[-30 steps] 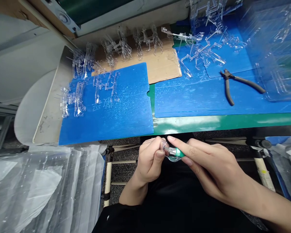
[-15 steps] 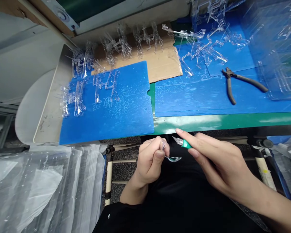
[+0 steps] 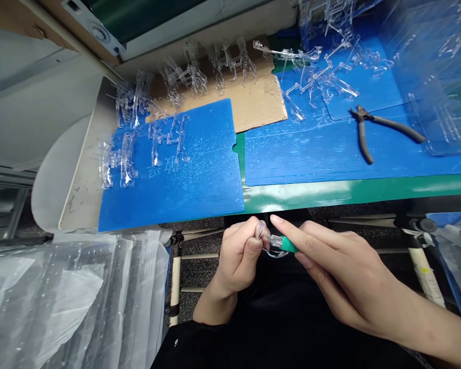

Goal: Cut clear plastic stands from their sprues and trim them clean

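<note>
My left hand point(image 3: 238, 254) is closed around a small clear plastic part point(image 3: 275, 253), which pokes out curved below the fingers and shows by the thumb. Most of that part is hidden in the fist. Between thumb and fingers, my right hand point(image 3: 338, 261) grips a craft knife point(image 3: 288, 244) with a green handle. Its blade end is at the clear part, beside my left thumb; whether it touches cannot be made out. Both hands are in front of the table's near edge, above my lap.
Clear plastic frames lie on the blue sheets point(image 3: 211, 174) and on a cardboard piece point(image 3: 249, 105). Cutting pliers point(image 3: 363, 125) lie open at the right, by a clear plastic tray point(image 3: 445, 138). Wrapped sheets point(image 3: 72, 302) stand at lower left.
My right hand has moved left and slightly down, bringing the knife's blade from a short gap away up to the clear part. My left hand has stayed almost where it was.
</note>
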`<state>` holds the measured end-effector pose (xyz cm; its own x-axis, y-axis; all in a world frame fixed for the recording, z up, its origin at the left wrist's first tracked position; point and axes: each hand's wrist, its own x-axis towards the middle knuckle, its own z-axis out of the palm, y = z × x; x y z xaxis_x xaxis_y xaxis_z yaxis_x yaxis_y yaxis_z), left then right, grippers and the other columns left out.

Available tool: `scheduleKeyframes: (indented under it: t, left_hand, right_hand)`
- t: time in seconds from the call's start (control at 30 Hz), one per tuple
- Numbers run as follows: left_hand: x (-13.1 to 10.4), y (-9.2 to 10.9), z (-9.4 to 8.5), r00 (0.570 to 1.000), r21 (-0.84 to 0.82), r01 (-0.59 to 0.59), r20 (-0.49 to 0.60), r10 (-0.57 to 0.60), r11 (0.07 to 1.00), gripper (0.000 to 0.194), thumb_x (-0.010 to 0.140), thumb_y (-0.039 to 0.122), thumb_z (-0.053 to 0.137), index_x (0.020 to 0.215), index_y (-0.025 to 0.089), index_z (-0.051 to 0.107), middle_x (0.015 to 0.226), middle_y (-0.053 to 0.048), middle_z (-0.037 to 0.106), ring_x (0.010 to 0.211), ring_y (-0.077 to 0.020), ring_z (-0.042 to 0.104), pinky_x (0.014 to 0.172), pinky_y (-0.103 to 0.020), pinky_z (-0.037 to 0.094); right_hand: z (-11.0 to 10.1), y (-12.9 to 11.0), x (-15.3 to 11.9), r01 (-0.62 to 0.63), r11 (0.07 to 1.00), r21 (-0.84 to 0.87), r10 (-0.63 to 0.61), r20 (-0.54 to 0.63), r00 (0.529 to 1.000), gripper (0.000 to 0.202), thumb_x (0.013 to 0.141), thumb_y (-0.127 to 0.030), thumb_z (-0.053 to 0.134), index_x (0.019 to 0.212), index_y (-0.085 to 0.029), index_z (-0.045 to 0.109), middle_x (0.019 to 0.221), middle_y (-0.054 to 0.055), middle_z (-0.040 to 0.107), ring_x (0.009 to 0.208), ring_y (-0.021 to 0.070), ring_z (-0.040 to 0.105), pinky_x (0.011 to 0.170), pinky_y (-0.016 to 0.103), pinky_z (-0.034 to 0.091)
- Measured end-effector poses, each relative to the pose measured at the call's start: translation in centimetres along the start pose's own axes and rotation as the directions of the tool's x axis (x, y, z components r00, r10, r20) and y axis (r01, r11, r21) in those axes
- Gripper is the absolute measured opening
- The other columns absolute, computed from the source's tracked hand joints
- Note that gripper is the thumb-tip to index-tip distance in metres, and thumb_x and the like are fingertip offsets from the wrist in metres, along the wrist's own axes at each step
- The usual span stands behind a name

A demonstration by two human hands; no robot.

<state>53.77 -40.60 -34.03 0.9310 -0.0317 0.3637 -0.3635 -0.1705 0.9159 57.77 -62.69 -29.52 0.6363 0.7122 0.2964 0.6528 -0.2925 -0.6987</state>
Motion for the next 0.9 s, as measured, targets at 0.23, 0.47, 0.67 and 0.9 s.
scheduleKeyframes:
  t: [0.23, 0.47, 0.67, 0.9]
  left_hand:
    - [-0.1, 0.1, 0.1, 1.0, -0.023, 0.001, 0.024, 0.0, 1.0, 0.044, 0.12, 0.045, 0.044, 0.086, 0.019, 0.055, 0.073, 0.0, 0.055, 0.065, -0.0121, 0.054, 0.062, -0.028, 0.04]
    - [-0.1, 0.0, 0.3, 1.0, -0.033, 0.005, 0.023, -0.004, 0.999, 0.045, 0.12, 0.046, 0.043, 0.086, 0.019, 0.054, 0.071, 0.001, 0.051, 0.063, -0.012, 0.05, 0.061, -0.029, 0.038]
    - [-0.2, -0.5, 0.4, 0.999, -0.041, 0.044, 0.024, -0.043, 0.998, 0.041, 0.12, 0.043, 0.045, 0.089, 0.019, 0.057, 0.077, 0.0, 0.055, 0.067, -0.0126, 0.052, 0.062, -0.029, 0.037]
    - [-0.9, -0.9, 0.5, 0.997, -0.076, 0.072, 0.02, -0.07, 0.995, 0.04, 0.119, 0.046, 0.046, 0.09, 0.02, 0.056, 0.074, 0.0, 0.052, 0.064, -0.0144, 0.048, 0.061, -0.031, 0.032]
  right_hand:
    - [0.2, 0.2, -0.1, -0.011, 1.0, 0.019, 0.01, 0.008, 1.0, 0.055, 0.115, -0.011, 0.044, 0.17, -0.017, 0.04, 0.103, 0.003, 0.068, 0.082, 0.0152, 0.067, 0.068, 0.029, 0.05]
    - [0.4, 0.3, -0.3, -0.033, 0.997, 0.065, 0.035, -0.034, 0.999, 0.057, 0.115, -0.011, 0.045, 0.171, -0.019, 0.04, 0.103, 0.003, 0.068, 0.083, 0.0165, 0.068, 0.068, 0.031, 0.051]
    - [1.3, -0.1, -0.3, -0.109, 0.993, 0.042, 0.112, -0.076, 0.991, 0.057, 0.114, -0.01, 0.045, 0.171, -0.016, 0.043, 0.106, 0.006, 0.069, 0.072, 0.0158, 0.063, 0.061, 0.03, 0.051]
    - [1.7, 0.9, 0.1, -0.238, 0.971, -0.016, 0.232, -0.172, 0.957, 0.049, 0.115, -0.014, 0.046, 0.163, -0.011, 0.056, 0.103, 0.01, 0.072, 0.071, 0.0193, 0.065, 0.065, 0.036, 0.055]
